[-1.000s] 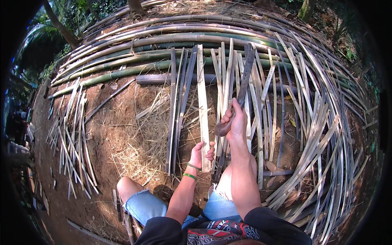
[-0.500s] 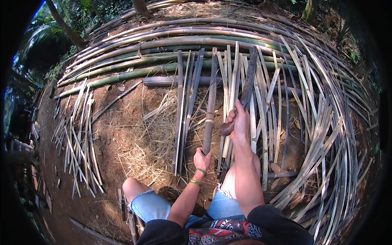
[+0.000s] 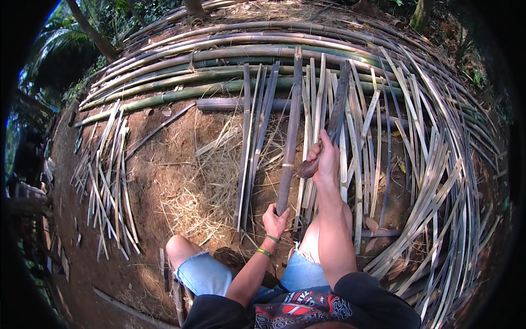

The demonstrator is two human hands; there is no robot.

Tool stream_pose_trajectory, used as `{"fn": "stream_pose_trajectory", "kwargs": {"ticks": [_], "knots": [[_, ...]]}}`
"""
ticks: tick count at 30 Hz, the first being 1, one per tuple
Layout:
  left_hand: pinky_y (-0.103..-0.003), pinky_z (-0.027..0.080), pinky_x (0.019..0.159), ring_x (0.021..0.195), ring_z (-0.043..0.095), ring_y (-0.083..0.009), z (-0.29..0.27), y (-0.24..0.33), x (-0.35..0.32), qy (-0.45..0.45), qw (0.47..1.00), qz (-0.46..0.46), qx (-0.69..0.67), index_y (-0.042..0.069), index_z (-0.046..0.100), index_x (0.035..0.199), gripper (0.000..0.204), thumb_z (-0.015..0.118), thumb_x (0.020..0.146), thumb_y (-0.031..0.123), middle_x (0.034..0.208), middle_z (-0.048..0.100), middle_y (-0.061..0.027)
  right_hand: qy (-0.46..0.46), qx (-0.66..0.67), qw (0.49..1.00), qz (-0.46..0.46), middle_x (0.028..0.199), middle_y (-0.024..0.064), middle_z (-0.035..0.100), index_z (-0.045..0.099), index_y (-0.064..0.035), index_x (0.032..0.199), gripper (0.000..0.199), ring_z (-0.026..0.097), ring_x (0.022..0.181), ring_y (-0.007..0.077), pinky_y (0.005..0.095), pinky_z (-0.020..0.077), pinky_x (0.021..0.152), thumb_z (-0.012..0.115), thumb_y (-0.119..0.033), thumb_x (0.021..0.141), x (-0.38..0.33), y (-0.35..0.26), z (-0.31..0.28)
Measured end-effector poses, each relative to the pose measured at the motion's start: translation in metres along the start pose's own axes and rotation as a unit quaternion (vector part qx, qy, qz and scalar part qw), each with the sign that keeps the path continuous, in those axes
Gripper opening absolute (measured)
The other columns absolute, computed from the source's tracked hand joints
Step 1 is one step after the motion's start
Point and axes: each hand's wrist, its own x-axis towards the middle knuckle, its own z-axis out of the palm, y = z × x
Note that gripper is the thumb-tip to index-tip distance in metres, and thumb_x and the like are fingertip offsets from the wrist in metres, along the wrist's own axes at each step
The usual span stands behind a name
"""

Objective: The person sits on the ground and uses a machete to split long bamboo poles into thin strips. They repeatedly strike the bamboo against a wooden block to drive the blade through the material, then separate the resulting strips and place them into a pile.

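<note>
My left hand [image 3: 275, 220] grips the near end of a brownish bamboo pole [image 3: 290, 137], which points away from me and slants slightly right. Its far end overlaps the long poles at the back in view; whether it touches them I cannot tell. In my right hand [image 3: 327, 159] is a machete, held by its dark wooden handle [image 3: 308, 169]. The broad dark blade [image 3: 339, 97] points away from me, just right of the pole and apart from it. Light split bamboo strips [image 3: 316, 109] lie beneath and between the pole and blade.
Long green and tan bamboo poles [image 3: 181, 97] lie across the far side. Dark split slats [image 3: 258, 137] lie left of the held pole, beside straw-like shavings [image 3: 211, 192]. A large bundle of strips [image 3: 433, 203] spreads at right, and a smaller pile [image 3: 112, 186] lies at left.
The bamboo pole's far end now reaches farther away and a little to the right. My left hand sits slightly nearer to me. The machete stays in nearly the same place in my right hand.
</note>
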Motion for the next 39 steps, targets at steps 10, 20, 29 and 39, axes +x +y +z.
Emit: {"fn": "stream_pose_trajectory", "kwargs": {"ticks": [10, 20, 29, 39], "knots": [[-0.029, 0.046, 0.059, 0.062, 0.052, -0.0109, -0.027, 0.044, 0.027, 0.029, 0.994, 0.097, -0.032, -0.001, 0.059, 0.090, 0.031, 0.082, 0.073, 0.014, 0.070, 0.059, -0.0034, 0.000, -0.008, 1.000, -0.010, 0.062, -0.0016, 0.044, 0.047, -0.0097, 0.099, 0.025, 0.044, 0.050, 0.0104, 0.0271, 0.0377, 0.047, 0.063, -0.029, 0.096, 0.001, -0.001, -0.004], [-0.020, 0.039, 0.064, 0.072, 0.047, -0.0026, -0.077, 0.040, 0.035, 0.033, 0.955, 0.042, -0.290, 0.002, 0.062, 0.099, 0.014, 0.060, 0.098, 0.016, 0.081, 0.056, 0.0059, -0.019, -0.026, 0.999, 0.009, 0.065, -0.0017, 0.045, 0.049, -0.0116, 0.097, 0.026, 0.044, 0.051, 0.0099, 0.0265, 0.0381, 0.047, 0.065, -0.032, 0.095, 0.004, 0.010, 0.006], [-0.021, 0.041, 0.072, 0.077, 0.047, -0.0028, -0.160, 0.051, 0.053, 0.069, 0.923, 0.026, -0.378, 0.007, 0.058, 0.098, 0.015, 0.061, 0.100, 0.022, 0.086, 0.055, 0.0054, -0.062, -0.116, 0.991, -0.015, 0.060, -0.0012, 0.045, 0.049, -0.0081, 0.095, 0.030, 0.044, 0.048, 0.0089, 0.0249, 0.0366, 0.044, 0.063, -0.035, 0.097, -0.001, 0.035, 0.019], [-0.024, 0.047, 0.058, 0.065, 0.054, -0.0076, -0.210, 0.016, 0.060, 0.169, 0.879, -0.117, -0.430, 0.006, 0.061, 0.091, 0.025, 0.064, 0.098, 0.029, 0.077, 0.060, 0.0002, -0.238, -0.251, 0.938, 0.013, 0.060, -0.0041, 0.042, 0.051, -0.0087, 0.095, 0.029, 0.039, 0.049, 0.0043, 0.0208, 0.0349, 0.045, 0.054, -0.036, 0.102, -0.047, 0.087, 0.052]]}}
